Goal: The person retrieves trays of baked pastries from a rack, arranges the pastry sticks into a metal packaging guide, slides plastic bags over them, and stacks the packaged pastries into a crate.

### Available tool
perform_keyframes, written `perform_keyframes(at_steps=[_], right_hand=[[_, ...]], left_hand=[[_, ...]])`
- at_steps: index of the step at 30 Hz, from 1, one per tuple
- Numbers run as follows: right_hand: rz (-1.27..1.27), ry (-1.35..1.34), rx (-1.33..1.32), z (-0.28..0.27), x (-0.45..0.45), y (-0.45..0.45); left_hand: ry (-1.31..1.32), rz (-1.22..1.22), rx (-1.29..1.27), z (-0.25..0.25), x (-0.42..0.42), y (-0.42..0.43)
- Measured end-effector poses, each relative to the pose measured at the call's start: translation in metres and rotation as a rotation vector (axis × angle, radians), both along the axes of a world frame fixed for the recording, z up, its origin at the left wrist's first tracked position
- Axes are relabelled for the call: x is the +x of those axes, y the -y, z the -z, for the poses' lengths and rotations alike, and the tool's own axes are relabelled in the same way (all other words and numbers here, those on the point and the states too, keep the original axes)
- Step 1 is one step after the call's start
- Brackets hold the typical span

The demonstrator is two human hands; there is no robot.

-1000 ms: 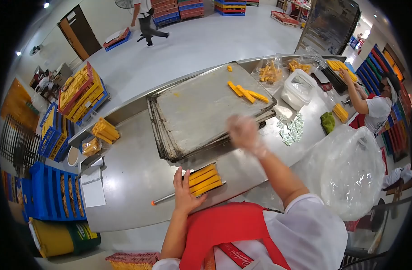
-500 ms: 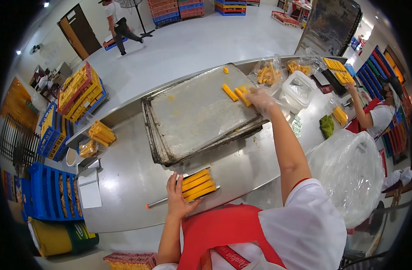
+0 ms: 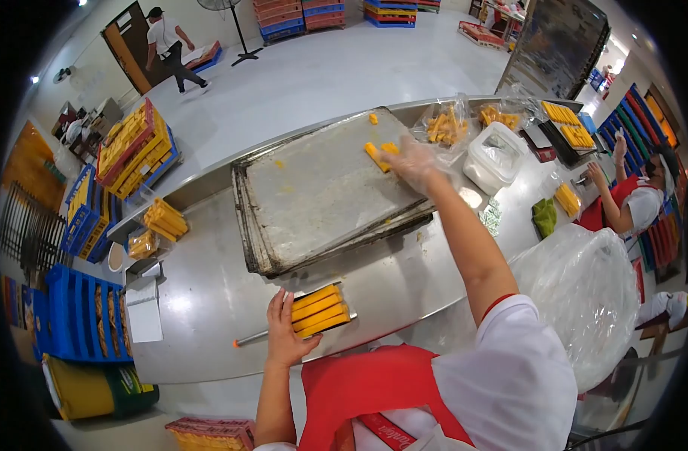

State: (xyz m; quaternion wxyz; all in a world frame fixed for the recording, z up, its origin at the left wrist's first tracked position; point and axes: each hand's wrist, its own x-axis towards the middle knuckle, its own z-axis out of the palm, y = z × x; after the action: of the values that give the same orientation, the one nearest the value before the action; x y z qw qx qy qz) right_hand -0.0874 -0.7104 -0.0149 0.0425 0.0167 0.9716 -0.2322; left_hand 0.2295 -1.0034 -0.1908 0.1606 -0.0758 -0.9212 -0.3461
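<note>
Had the gloved right hand (image 3: 413, 161), way nearer, over the right edge of the tray (image 3: 306, 203), with loose yellow sticks (image 3: 374, 157) at its fingertips, to the left; kinda too blurry to tell if pinching any. Saw them slanting far-left to near-right. Had the left hand (image 3: 285, 338) spread against a packed row (image 3: 317, 311) near the front edge of the bench (image 3: 205, 293). Spotted a clear bag (image 3: 445, 126) and white tub (image 3: 497, 154) beside the right wrist.

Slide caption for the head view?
Left hand at a row of yellow sticks, gloved right hand at loose sticks on a tray.
</note>
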Motion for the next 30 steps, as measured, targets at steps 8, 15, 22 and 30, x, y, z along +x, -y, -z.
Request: perform_keyframes(at_steps=[8, 15, 22, 30], right_hand=[[-0.170, -0.135, 0.164, 0.076, -0.089, 0.030], [0.095, -0.409, -0.106, 0.050, -0.146, 0.033], [0.146, -0.324, -0.220, 0.067, -0.185, 0.057], [0.019, -0.299, 0.103, 0.044, -0.185, 0.066]], left_hand=[[0.052, -0.022, -0.022, -0.002, 0.001, -0.002], [0.059, -0.015, -0.054, -0.006, -0.001, -0.003], [0.041, 0.009, -0.101, -0.001, -0.004, 0.000], [0.062, 0.008, -0.067, 0.003, 0.000, 0.003]])
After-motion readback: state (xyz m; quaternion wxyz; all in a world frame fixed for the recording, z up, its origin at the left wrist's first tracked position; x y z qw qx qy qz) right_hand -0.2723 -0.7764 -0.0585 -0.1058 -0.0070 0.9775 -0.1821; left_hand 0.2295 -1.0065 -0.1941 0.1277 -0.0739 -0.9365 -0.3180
